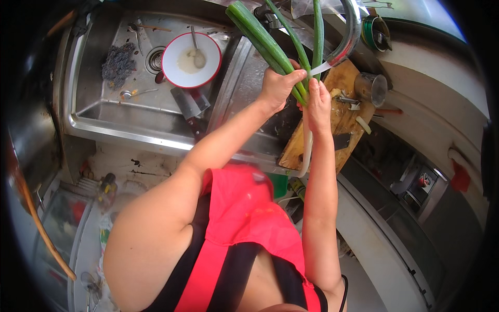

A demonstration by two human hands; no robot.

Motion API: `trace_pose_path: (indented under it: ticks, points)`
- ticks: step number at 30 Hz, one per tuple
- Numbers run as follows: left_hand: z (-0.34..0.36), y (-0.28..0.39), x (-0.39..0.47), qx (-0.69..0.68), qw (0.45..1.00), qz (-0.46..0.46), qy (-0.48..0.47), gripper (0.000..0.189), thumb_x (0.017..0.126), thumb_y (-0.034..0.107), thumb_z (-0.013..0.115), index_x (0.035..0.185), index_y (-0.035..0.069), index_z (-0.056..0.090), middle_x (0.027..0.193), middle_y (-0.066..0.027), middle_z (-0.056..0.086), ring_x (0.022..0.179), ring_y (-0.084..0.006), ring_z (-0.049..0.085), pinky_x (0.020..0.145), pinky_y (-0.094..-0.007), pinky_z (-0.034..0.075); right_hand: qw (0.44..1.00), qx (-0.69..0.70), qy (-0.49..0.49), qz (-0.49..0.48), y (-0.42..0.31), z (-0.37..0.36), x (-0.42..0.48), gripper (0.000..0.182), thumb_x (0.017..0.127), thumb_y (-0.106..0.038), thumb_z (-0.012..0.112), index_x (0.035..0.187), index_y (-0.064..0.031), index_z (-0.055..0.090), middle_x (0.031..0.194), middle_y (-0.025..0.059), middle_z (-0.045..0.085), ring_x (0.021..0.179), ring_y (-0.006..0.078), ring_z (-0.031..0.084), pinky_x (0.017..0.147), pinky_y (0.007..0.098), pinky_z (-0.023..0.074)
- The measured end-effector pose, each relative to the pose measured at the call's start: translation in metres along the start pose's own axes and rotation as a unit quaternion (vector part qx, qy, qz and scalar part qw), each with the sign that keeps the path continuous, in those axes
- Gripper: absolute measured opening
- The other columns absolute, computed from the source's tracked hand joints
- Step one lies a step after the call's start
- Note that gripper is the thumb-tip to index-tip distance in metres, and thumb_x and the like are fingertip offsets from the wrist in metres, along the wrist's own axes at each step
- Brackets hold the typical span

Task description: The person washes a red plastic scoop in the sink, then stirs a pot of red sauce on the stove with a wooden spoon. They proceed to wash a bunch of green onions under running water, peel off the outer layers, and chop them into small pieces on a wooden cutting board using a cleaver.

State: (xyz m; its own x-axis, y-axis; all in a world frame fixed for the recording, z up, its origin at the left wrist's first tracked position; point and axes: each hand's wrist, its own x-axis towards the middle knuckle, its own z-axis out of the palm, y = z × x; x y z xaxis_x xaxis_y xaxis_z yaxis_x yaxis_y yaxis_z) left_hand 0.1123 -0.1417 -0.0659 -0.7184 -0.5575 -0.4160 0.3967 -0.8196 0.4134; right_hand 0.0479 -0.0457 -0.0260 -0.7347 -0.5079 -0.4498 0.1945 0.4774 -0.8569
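A large green onion (265, 43) is held over the right-hand basin (249, 74), its split green leaves fanning away from me. Its long white stalk (307, 144) hangs back towards my body beside my right forearm. My left hand (277, 86) grips the leaves near where they part. Just to the right, my right hand (320, 107) clasps the top of the stalk, thumb pointing up. Water runs from the curved metal faucet spout (349, 37) onto the leaf joint between both hands. Some of the fingers are hidden behind the onion.
In the left basin sit a red-rimmed white bowl (171, 58) with a spoon (194, 41), a dark scouring pad (119, 66) and loose spoons. A cleaver (185, 103) lies by the divider. At right, a wooden cutting board (347, 156) carries scraps and a metal cup (364, 87).
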Motion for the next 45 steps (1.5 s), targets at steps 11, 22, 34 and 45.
trace_pose_path:
  ticks: [11, 22, 34, 45]
  points:
    - [-0.004, -0.003, -0.002, -0.157, 0.987, 0.020, 0.007, 0.041, 0.077, -0.003, 0.066, 0.115, -0.002, 0.051, 0.084, -0.0059, 0.064, 0.076, -0.0127, 0.061, 0.072, -0.0260, 0.050, 0.999, 0.040, 0.009, 0.000, -0.009, 0.016, 0.002, 0.044, 0.103, -0.042, 0.041, 0.104, -0.0028, 0.061, 0.075, 0.0023, 0.059, 0.060, 0.0093, 0.054, 0.052, 0.0231, 0.0440]
    - [-0.003, 0.013, 0.003, -0.088, 0.995, -0.039, -0.011, 0.024, 0.084, 0.006, 0.070, 0.106, 0.000, 0.061, 0.092, -0.0042, 0.066, 0.084, -0.0126, 0.063, 0.078, -0.0277, 0.051, 0.999, -0.006, -0.039, 0.029, -0.019, 0.011, -0.003, 0.039, 0.105, -0.034, 0.037, 0.113, -0.0013, 0.056, 0.088, 0.0062, 0.062, 0.068, 0.0115, 0.058, 0.060, 0.0259, 0.0491]
    - [0.001, 0.009, -0.004, -0.143, 0.984, -0.078, -0.067, 0.015, 0.088, 0.010, 0.067, 0.101, 0.007, 0.059, 0.109, -0.0090, 0.065, 0.099, -0.0158, 0.062, 0.093, -0.0328, 0.047, 0.991, -0.088, 0.063, -0.075, -0.032, 0.020, 0.001, 0.042, 0.101, -0.037, 0.046, 0.094, -0.0012, 0.066, 0.074, 0.0018, 0.060, 0.068, 0.0122, 0.055, 0.065, 0.0273, 0.0444]
    - [-0.036, 0.072, -0.026, -0.186, 0.974, -0.006, -0.129, 0.029, 0.091, 0.025, 0.064, 0.113, 0.009, 0.056, 0.127, -0.0201, 0.056, 0.117, -0.0322, 0.056, 0.099, -0.0450, 0.046, 0.998, 0.023, 0.024, -0.048, -0.041, 0.012, 0.105, 0.044, 0.096, -0.027, 0.059, 0.132, -0.0040, 0.051, 0.136, 0.0084, 0.054, 0.130, 0.0205, 0.045, 0.105, 0.0360, 0.0347]
